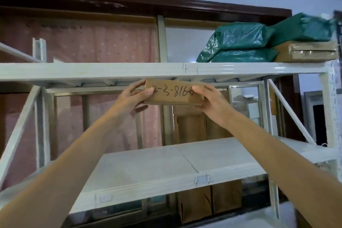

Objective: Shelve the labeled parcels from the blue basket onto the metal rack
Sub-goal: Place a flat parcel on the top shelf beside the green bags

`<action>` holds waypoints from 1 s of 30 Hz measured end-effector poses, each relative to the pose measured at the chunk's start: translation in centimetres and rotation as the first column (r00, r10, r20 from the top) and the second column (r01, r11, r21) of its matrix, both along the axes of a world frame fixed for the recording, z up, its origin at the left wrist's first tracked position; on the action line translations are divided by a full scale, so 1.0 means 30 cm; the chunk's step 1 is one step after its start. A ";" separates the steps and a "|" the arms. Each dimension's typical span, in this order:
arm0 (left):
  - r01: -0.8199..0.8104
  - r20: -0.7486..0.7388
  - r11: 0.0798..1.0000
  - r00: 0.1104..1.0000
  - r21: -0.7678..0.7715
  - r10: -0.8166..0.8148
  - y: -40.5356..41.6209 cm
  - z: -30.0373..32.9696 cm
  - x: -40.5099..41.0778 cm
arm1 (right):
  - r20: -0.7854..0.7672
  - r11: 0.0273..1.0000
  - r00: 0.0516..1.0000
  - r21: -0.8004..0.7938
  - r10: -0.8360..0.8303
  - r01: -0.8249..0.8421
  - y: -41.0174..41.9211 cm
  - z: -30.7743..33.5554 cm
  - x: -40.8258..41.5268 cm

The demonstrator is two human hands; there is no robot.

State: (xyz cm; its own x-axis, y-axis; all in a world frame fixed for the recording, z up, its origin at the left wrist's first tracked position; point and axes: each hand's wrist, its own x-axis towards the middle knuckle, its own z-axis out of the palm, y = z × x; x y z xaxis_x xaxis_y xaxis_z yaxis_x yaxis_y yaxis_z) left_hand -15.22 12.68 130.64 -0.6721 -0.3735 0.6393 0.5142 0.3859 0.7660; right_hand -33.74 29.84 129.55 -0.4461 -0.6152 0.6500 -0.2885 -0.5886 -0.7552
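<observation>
Left hand [137, 96] and right hand [208, 99] grip cardboard parcel [174, 92] just under top shelf beam [111, 70]; raised carelessly, it may strike the beam.

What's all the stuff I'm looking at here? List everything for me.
box: one, brown cardboard, handwritten number, held up just under the top shelf.
rack: one, white metal, two shelves in view, marked 4-1 and 4-2.
green parcels: at least two, green plastic, stacked on the top shelf, right.
taped parcel: one, brown, top shelf, far right, under a green one.
paper bags: several, brown, behind the rack.
curtain: pink, dotted, behind the rack.
left hand: grips the box's left end.
right hand: grips its right end.
</observation>
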 end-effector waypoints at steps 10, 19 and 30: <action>-0.219 -0.153 0.955 0.970 -0.199 0.190 0.104 0.414 -0.339 | -0.191 0.995 0.978 -0.059 -0.088 0.078 0.056 0.481 -0.371; -0.295 0.014 0.922 0.951 -0.249 0.309 0.001 0.590 -0.473 | -0.227 0.977 0.951 -0.025 -0.211 0.211 -0.099 0.640 -0.509; -0.339 0.207 0.856 0.873 -0.390 0.441 -0.075 0.623 -0.553 | -0.325 0.953 0.911 0.075 -0.255 0.293 -0.184 0.639 -0.581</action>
